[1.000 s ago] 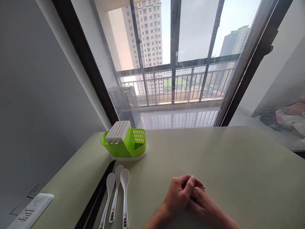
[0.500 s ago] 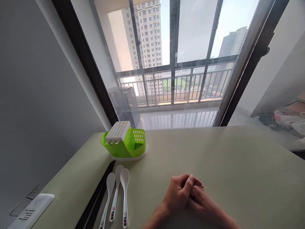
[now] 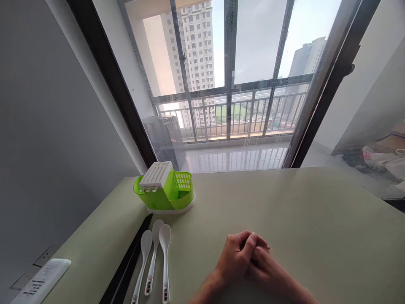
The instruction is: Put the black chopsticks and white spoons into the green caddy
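My left hand point(image 3: 236, 253) and my right hand point(image 3: 264, 261) are clasped over the table, fingers closed around each other, with no object visible in them. The left thumb lies on top, and the right fingers are partly hidden. To their left lie three white spoons point(image 3: 165, 249), bowls pointing away from me. Beside the spoons is a row of long black sticks point(image 3: 126, 261), possibly chopsticks. Farther back stands a green plastic utensil holder point(image 3: 158, 196) with a slotted white top and a perforated basket side.
A white remote-like object point(image 3: 42, 280) with dark markings lies at the near left edge of the pale green table point(image 3: 284, 202). Wall sockets point(image 3: 44, 256) sit beside it. Behind the table is a large glass window point(image 3: 205, 154) with a dark frame.
My hands stay clasped in the same place. The view has shifted only very slightly; no object has moved.
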`<state>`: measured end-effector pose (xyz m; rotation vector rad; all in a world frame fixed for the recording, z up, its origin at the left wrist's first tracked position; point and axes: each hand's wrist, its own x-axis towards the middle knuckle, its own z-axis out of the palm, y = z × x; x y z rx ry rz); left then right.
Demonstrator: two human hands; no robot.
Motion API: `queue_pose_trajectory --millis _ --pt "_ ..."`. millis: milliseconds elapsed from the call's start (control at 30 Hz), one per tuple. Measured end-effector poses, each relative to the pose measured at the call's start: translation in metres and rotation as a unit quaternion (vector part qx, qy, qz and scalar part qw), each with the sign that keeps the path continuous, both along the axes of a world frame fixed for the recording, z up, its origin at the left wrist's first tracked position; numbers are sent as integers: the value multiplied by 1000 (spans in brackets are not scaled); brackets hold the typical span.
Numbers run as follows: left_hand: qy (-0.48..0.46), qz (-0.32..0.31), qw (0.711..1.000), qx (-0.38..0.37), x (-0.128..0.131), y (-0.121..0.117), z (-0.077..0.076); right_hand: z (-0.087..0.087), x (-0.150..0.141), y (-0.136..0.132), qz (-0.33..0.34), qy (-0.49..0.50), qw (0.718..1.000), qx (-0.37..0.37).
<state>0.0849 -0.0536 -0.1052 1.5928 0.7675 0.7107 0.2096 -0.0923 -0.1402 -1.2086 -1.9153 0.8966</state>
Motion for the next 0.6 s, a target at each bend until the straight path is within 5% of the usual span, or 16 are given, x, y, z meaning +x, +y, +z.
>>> queue_pose_trajectory --millis 600 --pt "2 -6 1000 5 -1 -1 1 0 -2 0 -5 8 1000 -15"
